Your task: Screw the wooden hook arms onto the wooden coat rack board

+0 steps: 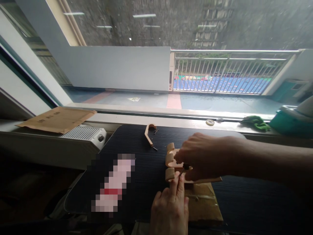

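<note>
Three curved wooden hooks [169, 160] stand side by side on the dark table, their rounded ends to the left. My right hand [200, 156] is over them from the right with its fingers curled and closed; its grip is mostly hidden. From below, my left hand [171, 205] reaches to the nearest hook, index and middle fingertips pressed together against it. Between both hands is a thin piece with a dark, knobby end [187, 166], too small to name. Under the hooks' near side lies a flat brown taped package [202, 202].
Another curved wooden piece [148, 134] lies at the table's far side, with small screw-like bits [156, 131] beside it. A blurred pink item [119, 179] is on the left. On the sill are a tape roll [210, 122], a green cloth [258, 123] and a cardboard envelope [58, 119].
</note>
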`<state>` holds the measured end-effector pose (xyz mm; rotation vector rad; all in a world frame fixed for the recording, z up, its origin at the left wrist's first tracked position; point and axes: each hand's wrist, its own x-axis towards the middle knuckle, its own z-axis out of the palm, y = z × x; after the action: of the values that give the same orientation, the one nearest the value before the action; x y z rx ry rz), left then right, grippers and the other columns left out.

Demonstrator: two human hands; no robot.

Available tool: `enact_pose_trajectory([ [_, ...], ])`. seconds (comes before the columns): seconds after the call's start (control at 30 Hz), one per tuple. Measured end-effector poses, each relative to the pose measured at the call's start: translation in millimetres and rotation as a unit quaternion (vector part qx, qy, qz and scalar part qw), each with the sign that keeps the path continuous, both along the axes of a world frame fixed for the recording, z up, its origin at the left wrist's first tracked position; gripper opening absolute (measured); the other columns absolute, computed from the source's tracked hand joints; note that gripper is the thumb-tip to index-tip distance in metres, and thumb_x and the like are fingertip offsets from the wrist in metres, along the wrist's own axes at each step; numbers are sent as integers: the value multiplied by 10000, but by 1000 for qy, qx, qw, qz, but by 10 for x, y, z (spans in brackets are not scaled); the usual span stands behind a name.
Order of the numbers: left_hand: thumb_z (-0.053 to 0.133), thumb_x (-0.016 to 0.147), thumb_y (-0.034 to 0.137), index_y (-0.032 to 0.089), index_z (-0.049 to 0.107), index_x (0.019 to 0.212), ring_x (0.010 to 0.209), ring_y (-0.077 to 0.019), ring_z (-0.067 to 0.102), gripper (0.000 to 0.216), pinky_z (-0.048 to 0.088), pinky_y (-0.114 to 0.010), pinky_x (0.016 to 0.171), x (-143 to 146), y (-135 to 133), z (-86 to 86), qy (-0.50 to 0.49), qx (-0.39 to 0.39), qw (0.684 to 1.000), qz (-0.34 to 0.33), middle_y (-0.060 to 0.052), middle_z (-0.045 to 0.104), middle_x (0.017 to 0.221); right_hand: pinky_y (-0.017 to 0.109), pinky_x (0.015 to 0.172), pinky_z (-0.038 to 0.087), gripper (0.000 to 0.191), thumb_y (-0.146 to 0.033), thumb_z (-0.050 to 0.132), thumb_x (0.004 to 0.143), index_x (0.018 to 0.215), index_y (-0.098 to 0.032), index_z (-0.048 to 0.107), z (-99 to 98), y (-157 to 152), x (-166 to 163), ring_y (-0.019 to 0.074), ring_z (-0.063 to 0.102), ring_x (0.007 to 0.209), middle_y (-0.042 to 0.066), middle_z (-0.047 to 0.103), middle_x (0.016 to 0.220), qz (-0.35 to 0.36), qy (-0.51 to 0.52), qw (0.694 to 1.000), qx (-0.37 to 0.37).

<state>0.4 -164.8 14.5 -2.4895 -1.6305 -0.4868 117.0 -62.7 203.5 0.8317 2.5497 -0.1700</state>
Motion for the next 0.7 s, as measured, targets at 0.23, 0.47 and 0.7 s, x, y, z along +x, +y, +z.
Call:
enact_pose_trajectory([
  [0.23, 420, 872, 170, 169, 506, 1301, 842, -194, 633, 438, 528, -310, 694, -33, 2, 29, 25, -21, 999, -13, -111, 567, 1263, 257, 497, 278, 95, -104, 633, 715, 798, -136, 668, -64, -33, -50, 134, 543, 636, 48, 639, 783, 93, -13, 996, 6],
  [0.47, 388, 872, 149, 122, 456, 1339, 796, -187, 629, 473, 524, -319, 690, -20, -1, 29, 11, -12, 1000, -18, -134, 507, 1335, 242, 479, 252, 146, -101, 531, 754, 727, -120, 673, -102, 77, 25, 81, 386, 495, 14, 580, 611, 50, 3, 998, -49],
  [0.7, 434, 858, 150, 144, 466, 1332, 807, -179, 630, 475, 522, -310, 695, -5, -6, 29, 9, -7, 1000, -6, -110, 490, 1360, 248, 458, 245, 271, -304, 492, 833, 735, -135, 681, -118, 86, 24, 88, 358, 464, 20, 569, 576, -60, 21, 997, -33],
])
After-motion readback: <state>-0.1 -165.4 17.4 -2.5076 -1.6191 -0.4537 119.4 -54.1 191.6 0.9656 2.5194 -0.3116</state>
